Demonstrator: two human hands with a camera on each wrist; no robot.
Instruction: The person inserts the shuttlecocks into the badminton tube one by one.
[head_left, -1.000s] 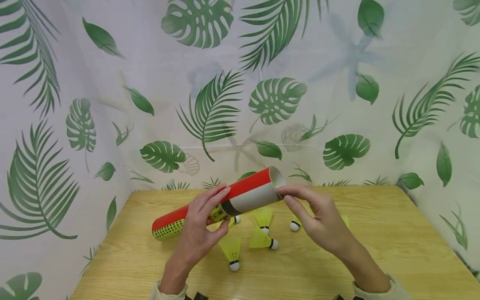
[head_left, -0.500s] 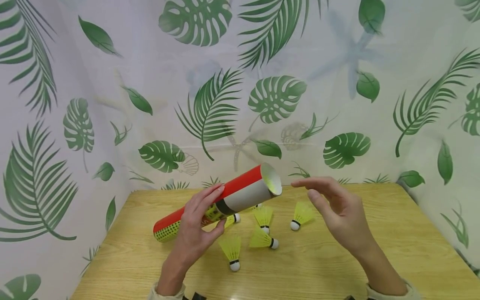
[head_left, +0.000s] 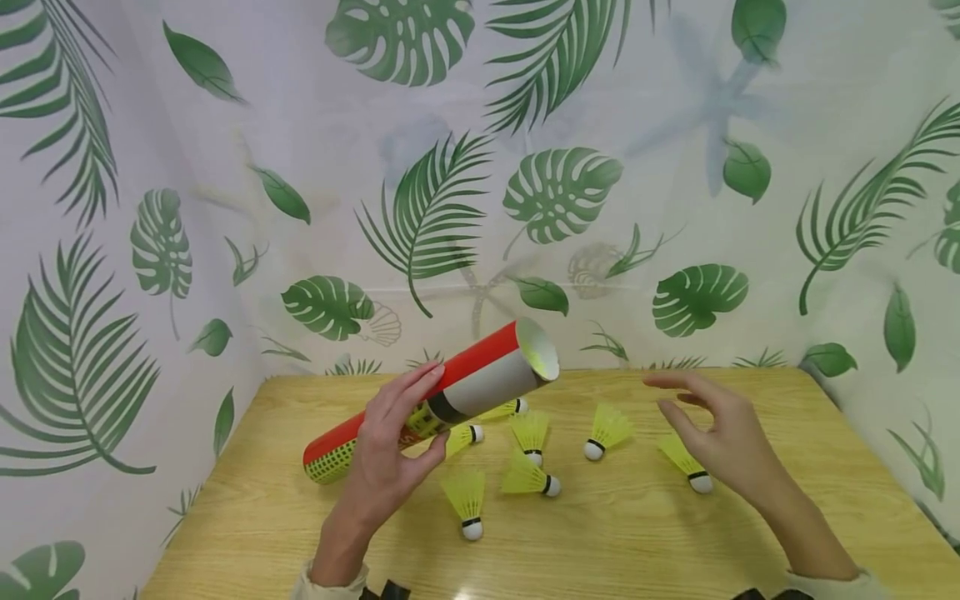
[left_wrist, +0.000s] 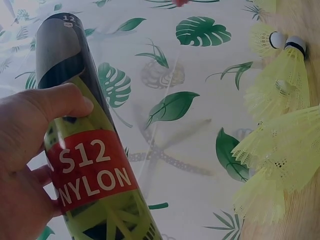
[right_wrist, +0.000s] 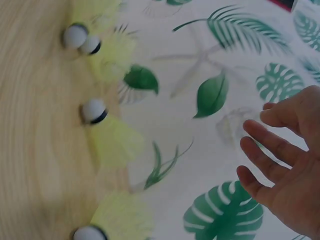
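My left hand [head_left: 386, 442] grips a red, yellow and grey shuttlecock tube [head_left: 491, 377] round its middle. The tube is tilted, its uncovered mouth up and to the right; something yellowish shows inside. In the left wrist view the tube's label [left_wrist: 95, 165] reads "S12 NYLON". My right hand [head_left: 731, 442] hovers with nothing in it, fingers apart and loosely bent. Closest to it lies a yellow shuttlecock [head_left: 686, 462] with a white cork, partly behind the fingers in the head view. A second shuttlecock [head_left: 607, 429] is further left on the table.
Several more yellow shuttlecocks lie near the middle of the wooden table [head_left: 585, 542], among them one shuttlecock [head_left: 465, 500] nearest the front. Some rest partly behind the tube. A white cloth [head_left: 480, 192] with green leaf prints stands behind the table.
My right hand has moved away from the tube's mouth to the right, uncovering the mouth and the rightmost shuttlecocks. The left hand keeps its hold; the tube has shifted slightly left and up.
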